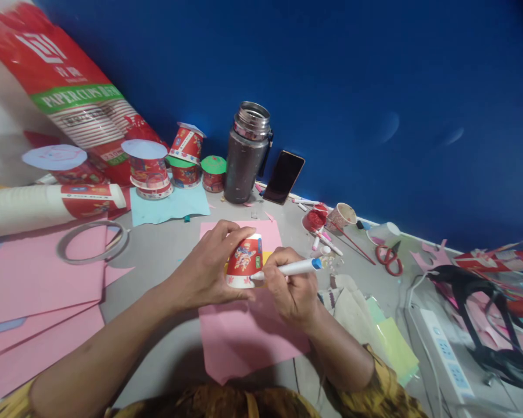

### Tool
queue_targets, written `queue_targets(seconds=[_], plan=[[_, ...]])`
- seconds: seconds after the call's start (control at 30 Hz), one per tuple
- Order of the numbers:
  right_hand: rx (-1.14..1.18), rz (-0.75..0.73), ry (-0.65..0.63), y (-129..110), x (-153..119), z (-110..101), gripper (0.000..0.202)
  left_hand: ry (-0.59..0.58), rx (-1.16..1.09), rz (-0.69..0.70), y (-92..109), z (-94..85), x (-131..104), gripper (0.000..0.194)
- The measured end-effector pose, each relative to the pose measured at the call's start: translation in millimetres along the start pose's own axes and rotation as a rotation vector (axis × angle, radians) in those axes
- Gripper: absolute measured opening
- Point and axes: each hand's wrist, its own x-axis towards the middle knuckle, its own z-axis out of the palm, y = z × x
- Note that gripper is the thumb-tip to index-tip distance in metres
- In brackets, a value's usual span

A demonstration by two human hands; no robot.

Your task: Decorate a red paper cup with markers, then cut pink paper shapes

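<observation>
A red and white paper cup (244,258) with a printed figure is held between the thumb and fingers of my left hand (209,264). My right hand (293,290) grips a white marker (297,267) with a blue end. The marker's tip meets the cup near its white lower band, where pink marks show. Under both hands lies a sheet of pink paper (253,337) on the grey table. A bit of yellow shows behind the cup, mostly hidden.
Decorated cups (146,165), a steel flask (246,157) and a phone (285,177) stand along the blue wall. Stacked cups (91,201) and a tape roll (93,242) lie left. Scissors (389,258), a glove (353,307) and a power strip (445,351) are right.
</observation>
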Motion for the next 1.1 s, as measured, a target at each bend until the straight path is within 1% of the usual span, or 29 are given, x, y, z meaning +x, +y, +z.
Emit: queue_targets(seconds=[0.17,0.33,0.5,0.7,0.8,0.93,1.1], plan=[[0.003,0.016,-0.015,0.2,0.2,-0.1,0.017,-0.054,0.000,-0.029,6.2,-6.2,3.7,0.106],[0.024,0.034,0.010,0.2,-0.8,-1.1,0.015,-0.046,-0.017,-0.051,5.9,-5.8,3.8,0.107],[0.015,0.030,-0.001,-0.3,-1.0,-0.6,0.016,0.006,-0.011,-0.032,2.2,-1.6,1.4,0.108],[-0.010,0.008,-0.005,-1.3,0.7,0.0,0.017,-0.046,0.012,-0.020,5.5,-4.7,3.1,0.105],[0.004,0.010,-0.027,-1.2,0.4,-0.4,0.016,-0.030,0.028,-0.002,4.9,-3.2,2.5,0.104],[0.010,0.033,-0.016,0.0,-1.0,-0.1,0.015,-0.011,0.006,-0.036,1.6,0.5,0.5,0.106],[-0.013,0.001,-0.030,0.2,0.1,0.1,0.015,-0.013,0.008,-0.033,-0.1,1.4,-0.4,0.106]])
